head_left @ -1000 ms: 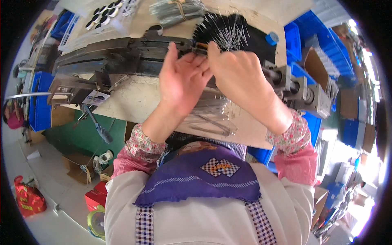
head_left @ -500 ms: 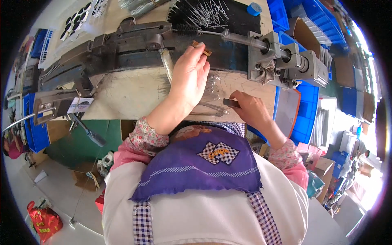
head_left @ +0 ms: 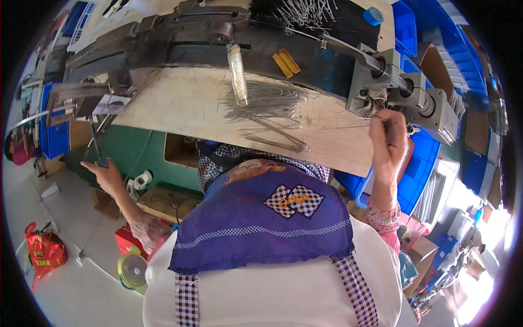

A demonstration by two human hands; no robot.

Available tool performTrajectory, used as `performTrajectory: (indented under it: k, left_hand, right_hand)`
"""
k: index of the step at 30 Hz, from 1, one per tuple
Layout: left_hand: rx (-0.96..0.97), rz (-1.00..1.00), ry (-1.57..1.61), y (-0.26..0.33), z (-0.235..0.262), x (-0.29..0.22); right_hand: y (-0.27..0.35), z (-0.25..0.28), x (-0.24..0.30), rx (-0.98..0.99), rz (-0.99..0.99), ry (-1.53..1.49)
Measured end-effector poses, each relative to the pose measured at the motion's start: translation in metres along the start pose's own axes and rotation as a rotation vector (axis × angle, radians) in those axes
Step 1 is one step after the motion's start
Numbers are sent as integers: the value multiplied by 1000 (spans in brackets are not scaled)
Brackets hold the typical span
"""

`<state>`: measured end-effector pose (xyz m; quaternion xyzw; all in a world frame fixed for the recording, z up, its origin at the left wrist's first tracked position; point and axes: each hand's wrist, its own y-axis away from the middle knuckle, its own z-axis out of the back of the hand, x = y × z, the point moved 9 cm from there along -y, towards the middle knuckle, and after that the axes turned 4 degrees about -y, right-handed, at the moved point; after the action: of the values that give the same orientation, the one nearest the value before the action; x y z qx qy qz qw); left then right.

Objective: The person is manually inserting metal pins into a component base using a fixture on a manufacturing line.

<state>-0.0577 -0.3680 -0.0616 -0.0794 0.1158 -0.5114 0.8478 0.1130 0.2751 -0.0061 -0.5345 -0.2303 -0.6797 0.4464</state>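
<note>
- Left hand [head_left: 110, 178]: thumb and forefinger parted at the lower end of a dark lever [head_left: 94, 137], off the table's left side; cannot tell whether the grip is closed on it
- Right hand [head_left: 389, 143]: fingers curled toward the thumb, just beside a grey metal block [head_left: 390, 66]; a thin wire [head_left: 359, 118] shows at the fingertips, whether gripped cannot be told
- Wires [head_left: 267, 106]: loose heap, lying flat on the table [head_left: 174, 103], well apart from both hands
- Yellow-brown block [head_left: 286, 64]: lying on the dark machine bed [head_left: 321, 70]
- Pale-wrapped handle [head_left: 237, 73]: reaching from the machine over the heap
- Looped wires [head_left: 308, 12]: piled on black cloth [head_left: 357, 31], blue roll [head_left: 373, 16] near
</note>
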Motion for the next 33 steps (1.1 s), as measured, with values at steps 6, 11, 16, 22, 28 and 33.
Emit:
performTrajectory:
  k: [6,11,16,22,28,33]
  left_hand:
    - [109,51,262,28,-15,-35]
    - [144,-876,677,138,73,-247]
    - [1607,-1066,816,257,81,-346]
    - [748,-895,1290,175,46,-305]
    - [1398,-313,1355,233,12,-358]
    - [1906,-156,2032,198,100,-367]
  right_hand:
    - [-8,16,10,-37,22,-160]
    - [-15,-24,21,194,38,-55]
    - [-22,-105,101,528,301,-56]
    - [-72,-44,74,134,234,266]
    - [-84,-100,95,345,597,525]
    - [-86,-126,101,366,769,592]
